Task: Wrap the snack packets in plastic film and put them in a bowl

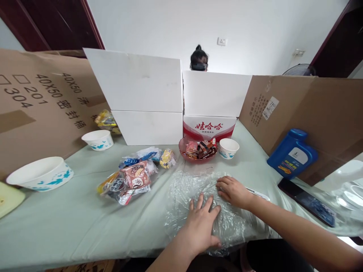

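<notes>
The clear plastic sheet (178, 192) is lying crumpled on the green cloth (65, 226), directly under the fingers of both hands. The left hand (200, 223) is spreading its fingers wide over the near part; the right hand (234, 192) is resting its fingers closer together on the far right part, and neither is gripping anything that shows.

Just beyond the right fingers, a red bowl (198, 159) is holding small wrapped snacks (205, 148), with a paper bowl (229, 150) standing right beside it. To the left of the left fingers, a heap of packets (137, 175) is lying, and a yellow packet (168, 158) is sitting at its right end. A thin white object (258, 193) is lying partly behind the right forearm, and farther right a phone (309, 202) is lying near a blue bottle (295, 155), whose small lettering is staying unreadable.

White boxes (147, 83) are blocking the way straight beyond the fingers; the printed box (210, 128) among them is showing "娃哈哈" in red, with "饮用纯净水" below. Far left of the fingers, a cardboard panel (42, 113) is bearing "304", "201" and "40X50 密封桶".
</notes>
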Demonstrator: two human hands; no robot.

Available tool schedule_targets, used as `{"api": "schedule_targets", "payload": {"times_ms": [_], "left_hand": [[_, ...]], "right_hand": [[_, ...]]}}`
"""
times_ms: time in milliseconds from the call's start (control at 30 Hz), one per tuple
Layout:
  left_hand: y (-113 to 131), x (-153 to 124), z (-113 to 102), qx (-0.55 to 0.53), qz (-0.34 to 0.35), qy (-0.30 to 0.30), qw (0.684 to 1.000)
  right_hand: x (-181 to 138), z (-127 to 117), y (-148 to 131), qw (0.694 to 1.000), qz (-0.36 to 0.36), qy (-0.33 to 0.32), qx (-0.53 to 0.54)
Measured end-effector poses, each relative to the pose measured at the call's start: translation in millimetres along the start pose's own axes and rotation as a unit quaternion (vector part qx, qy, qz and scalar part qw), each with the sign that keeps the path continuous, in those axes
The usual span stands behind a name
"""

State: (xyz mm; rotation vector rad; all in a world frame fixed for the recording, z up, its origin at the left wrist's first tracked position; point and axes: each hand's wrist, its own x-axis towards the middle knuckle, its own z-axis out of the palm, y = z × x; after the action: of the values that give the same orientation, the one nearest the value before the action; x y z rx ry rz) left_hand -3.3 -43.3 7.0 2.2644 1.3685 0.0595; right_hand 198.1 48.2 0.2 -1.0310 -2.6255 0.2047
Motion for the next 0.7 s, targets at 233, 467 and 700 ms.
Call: {"api": "schedule_targets", "payload": {"times_ms": [233, 467, 700], "left_hand": [[-25, -26, -44, -0.077, -0.003, 0.092, 0.993], [-36, -47, -44, -0.105, 0.033, -0.093, 0.990], [-13, -65, -37, -0.027, 0.004, -0.051, 0.998]], "right_hand": [[-47, -54, -38, 0.974, -0.039, -0.093, 0.202], [-88, -33, -64, 0.979, -0.025, -0.119, 0.165], [-96, -50, -49, 0.949, 0.134, -0.059, 0.281]]}}
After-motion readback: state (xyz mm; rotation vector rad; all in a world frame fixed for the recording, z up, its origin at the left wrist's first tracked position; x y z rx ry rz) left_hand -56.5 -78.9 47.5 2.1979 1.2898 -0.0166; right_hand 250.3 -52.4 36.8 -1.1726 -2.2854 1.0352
